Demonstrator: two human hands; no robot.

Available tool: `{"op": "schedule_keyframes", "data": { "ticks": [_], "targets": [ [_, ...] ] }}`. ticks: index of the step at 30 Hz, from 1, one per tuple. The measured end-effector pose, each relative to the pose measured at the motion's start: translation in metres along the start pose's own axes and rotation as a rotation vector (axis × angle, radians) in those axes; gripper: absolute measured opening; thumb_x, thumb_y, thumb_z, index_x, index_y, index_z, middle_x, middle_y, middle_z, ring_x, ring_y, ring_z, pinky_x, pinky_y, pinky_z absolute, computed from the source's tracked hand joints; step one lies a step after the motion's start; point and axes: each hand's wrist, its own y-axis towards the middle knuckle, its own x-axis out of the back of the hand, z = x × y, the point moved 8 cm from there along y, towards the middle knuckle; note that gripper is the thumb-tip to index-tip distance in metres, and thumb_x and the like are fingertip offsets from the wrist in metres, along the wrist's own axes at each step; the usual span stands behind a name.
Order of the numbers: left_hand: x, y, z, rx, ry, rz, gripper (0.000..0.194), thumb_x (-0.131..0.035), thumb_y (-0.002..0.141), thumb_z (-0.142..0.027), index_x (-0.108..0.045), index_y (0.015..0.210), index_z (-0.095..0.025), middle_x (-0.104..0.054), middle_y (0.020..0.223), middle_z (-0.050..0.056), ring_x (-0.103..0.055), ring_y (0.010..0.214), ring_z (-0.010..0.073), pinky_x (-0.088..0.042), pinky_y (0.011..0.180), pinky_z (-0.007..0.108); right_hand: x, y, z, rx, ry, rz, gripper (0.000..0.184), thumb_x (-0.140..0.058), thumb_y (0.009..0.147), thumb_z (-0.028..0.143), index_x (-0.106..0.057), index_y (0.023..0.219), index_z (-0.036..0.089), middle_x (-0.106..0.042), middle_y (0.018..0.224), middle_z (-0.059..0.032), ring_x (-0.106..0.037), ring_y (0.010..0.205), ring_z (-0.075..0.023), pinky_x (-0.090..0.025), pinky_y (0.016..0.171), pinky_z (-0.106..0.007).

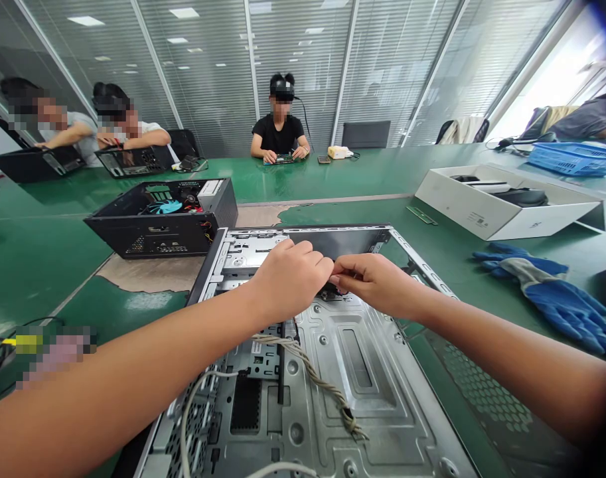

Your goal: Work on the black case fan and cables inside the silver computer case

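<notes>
An opened metal computer case [377, 398] lies in front of me, its bare inner panel facing up. Over its far part my left hand [293, 275] is closed, fingers curled together. My right hand [370, 282] meets it, thumb and fingers pinched. What the fingers hold is hidden behind them; a dark part shows just below the fingertips, too covered to name. A twisted beige cable bundle [315, 375] runs across the panel toward me. Along the left side of the case, a thin white cable [190, 398] curves down.
Beyond on the left stands a black computer case [168, 236] with parts inside. To the right are a white box [482, 212], blue work gloves [556, 299], a small green circuit board [422, 215] and a blue basket [576, 159]. Several people sit across the green table [307, 182].
</notes>
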Motion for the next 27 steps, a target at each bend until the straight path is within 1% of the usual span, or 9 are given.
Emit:
{"op": "schedule_keyframes", "data": {
  "ticks": [7,11,15,20,23,27],
  "targets": [
    [-0.0017,0.0001,-0.0016,0.015,-0.042,0.032,0.019,-0.046,0.091,-0.016,-0.059,0.078,-0.016,-0.066,0.072,0.004,-0.055,0.075,0.0192,-0.03,0.063,0.033,-0.0008,-0.0001,-0.0014,0.003,0.01,0.002,0.02,-0.049,0.086,0.031,-0.06,0.074,0.02,-0.06,0.068,0.0002,-0.047,0.063,-0.0141,-0.036,0.062,-0.028],
    [-0.0025,-0.0004,-0.0006,0.013,-0.043,0.002,0.019,-0.047,0.092,-0.018,-0.059,0.078,-0.017,-0.065,0.073,0.004,-0.055,0.073,0.018,-0.03,0.063,0.033,-0.0002,-0.0003,-0.0028,-0.007,0.007,0.002,0.021,-0.049,0.086,0.033,-0.059,0.072,0.02,-0.058,0.066,0.0008,-0.045,0.062,-0.0137,-0.036,0.062,-0.028],
    [-0.0031,-0.0014,0.001,-0.002,-0.041,-0.036,0.019,-0.048,0.094,-0.02,-0.059,0.078,-0.018,-0.064,0.073,0.002,-0.054,0.073,0.0173,-0.03,0.062,0.033,-0.0024,-0.0007,-0.0024,-0.001,0.018,0.045,0.025,-0.048,0.086,0.035,-0.055,0.066,0.02,-0.055,0.064,0.0013,-0.044,0.061,-0.0133,-0.035,0.061,-0.028],
    [-0.0012,-0.0018,-0.0027,-0.061,-0.001,-0.073,0.019,-0.048,0.093,-0.015,-0.057,0.076,-0.018,-0.064,0.074,0.002,-0.055,0.076,0.0184,-0.031,0.064,0.034,-0.0031,-0.0003,-0.0016,0.008,0.022,0.044,0.026,-0.048,0.086,0.035,-0.053,0.065,0.02,-0.054,0.064,0.0012,-0.043,0.061,-0.0133,-0.035,0.061,-0.028],
    [-0.0019,-0.0004,-0.0047,-0.059,0.0,-0.033,0.018,-0.048,0.09,-0.011,-0.057,0.076,-0.018,-0.064,0.073,0.003,-0.056,0.075,0.0193,-0.03,0.064,0.034,-0.0036,0.0001,-0.0021,0.005,0.009,0.04,0.025,-0.048,0.086,0.035,-0.053,0.066,0.02,-0.053,0.062,0.0015,-0.042,0.06,-0.0133,-0.034,0.06,-0.028],
    [-0.007,0.0012,-0.004,-0.01,-0.037,0.06,0.016,-0.047,0.087,-0.01,-0.058,0.079,-0.017,-0.065,0.073,0.003,-0.056,0.072,0.0187,-0.03,0.064,0.034,-0.0046,0.0003,-0.0028,0.007,-0.002,0.035,0.022,-0.049,0.086,0.033,-0.057,0.07,0.02,-0.055,0.062,0.0014,-0.043,0.059,-0.0134,-0.034,0.059,-0.028]
  ]
}}
